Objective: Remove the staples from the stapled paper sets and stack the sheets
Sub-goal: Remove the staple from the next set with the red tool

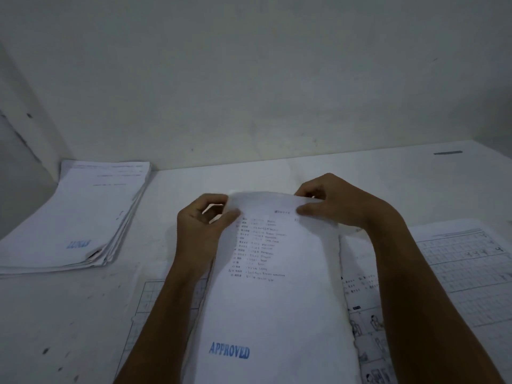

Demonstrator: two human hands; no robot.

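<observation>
Both grips, left hand (203, 220) and right hand (336, 202), pinch the limp, curling paper set (273, 286).

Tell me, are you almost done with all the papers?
Partly done. A stack of sheets already lies at the far left of the table. Right now the left hand and right hand pinch the top corners of a set stamped APPROVED; no staple is clear enough to see. More printed papers lie underneath, so some work seems left.
</observation>
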